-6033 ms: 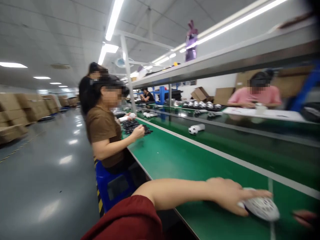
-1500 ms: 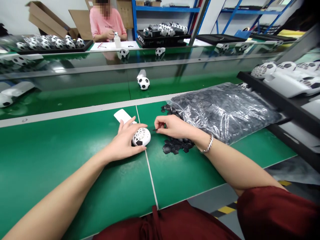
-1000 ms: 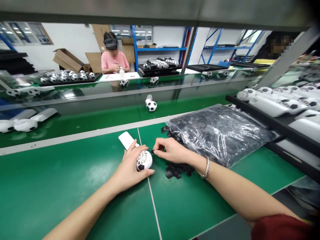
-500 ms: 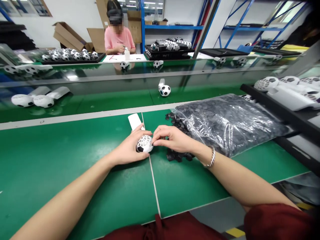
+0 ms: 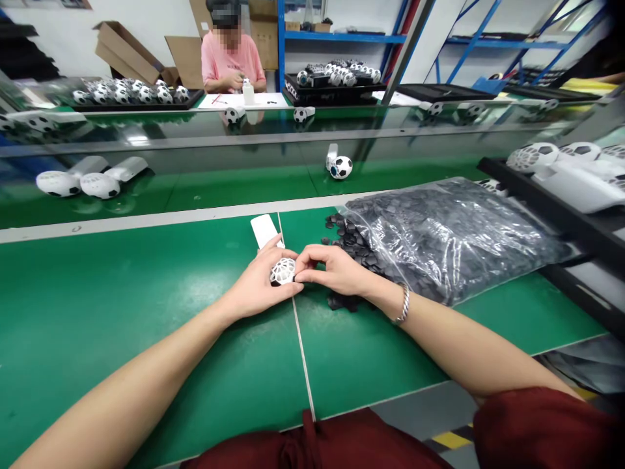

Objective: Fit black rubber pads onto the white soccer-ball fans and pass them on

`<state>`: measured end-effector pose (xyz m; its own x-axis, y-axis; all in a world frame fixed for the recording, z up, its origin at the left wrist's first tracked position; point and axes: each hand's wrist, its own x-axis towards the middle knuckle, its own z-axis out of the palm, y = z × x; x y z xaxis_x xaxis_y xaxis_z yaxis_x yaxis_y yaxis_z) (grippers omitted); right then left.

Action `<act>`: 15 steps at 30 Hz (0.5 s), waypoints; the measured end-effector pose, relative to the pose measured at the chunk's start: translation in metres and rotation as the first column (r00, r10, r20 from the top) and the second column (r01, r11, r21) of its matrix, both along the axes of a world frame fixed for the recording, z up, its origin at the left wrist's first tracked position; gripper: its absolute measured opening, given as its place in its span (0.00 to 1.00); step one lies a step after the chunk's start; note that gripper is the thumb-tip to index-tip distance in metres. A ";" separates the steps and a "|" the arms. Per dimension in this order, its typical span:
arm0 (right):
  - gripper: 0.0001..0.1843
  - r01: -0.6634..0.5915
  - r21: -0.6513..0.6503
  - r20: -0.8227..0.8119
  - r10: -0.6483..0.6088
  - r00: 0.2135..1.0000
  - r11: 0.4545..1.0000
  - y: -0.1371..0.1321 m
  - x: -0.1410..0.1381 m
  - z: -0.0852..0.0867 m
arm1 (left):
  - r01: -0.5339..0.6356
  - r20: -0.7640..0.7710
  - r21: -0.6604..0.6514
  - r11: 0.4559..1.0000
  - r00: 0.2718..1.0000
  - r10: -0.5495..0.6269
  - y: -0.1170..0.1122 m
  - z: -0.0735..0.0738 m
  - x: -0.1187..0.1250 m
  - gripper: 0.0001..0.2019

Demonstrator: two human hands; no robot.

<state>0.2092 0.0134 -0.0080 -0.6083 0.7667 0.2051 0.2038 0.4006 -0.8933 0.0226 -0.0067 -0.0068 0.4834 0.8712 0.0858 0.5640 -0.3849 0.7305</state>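
A white football-shaped shell with an openwork top and a black patch sits in my left hand, whose fingers and thumb curve round it. A flat white arm sticks out behind the fingers and lies over the green worktop. Against the ball's right side, my right hand is pinched, thumb against fingers, on what looks like a small black piece, mostly hidden by the fingertips. Just beyond that hand lie loose black pieces, spilling from a clear plastic bag full of them.
Behind the worktop's pale edge runs a green conveyor carrying football-shaped units. Black trays with white shells stand at the right. Across the line a person in pink handles something beside a white bottle.
The ball has turned slightly in my left hand, and my left thumb has come up close to the right fingertips. On the conveyor, the units have shifted to the right.
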 end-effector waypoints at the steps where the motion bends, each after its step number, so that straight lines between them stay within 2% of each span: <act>1: 0.05 0.003 -0.017 -0.003 -0.003 1.000 1.000 0.000 0.000 0.000 | -0.001 0.012 0.000 1.000 1.000 0.001 0.000 0.000 0.000 0.19; 11: 0.12 0.029 -0.206 -0.036 -0.037 0.999 0.978 0.002 -0.003 -0.004 | -0.076 0.105 0.003 0.997 0.992 0.076 -0.003 -0.003 0.007 0.16; 15: 0.15 0.029 -0.204 0.027 -0.024 0.999 0.979 0.003 -0.004 -0.004 | -0.083 0.120 0.023 0.996 0.990 0.079 -0.002 -0.004 0.008 0.16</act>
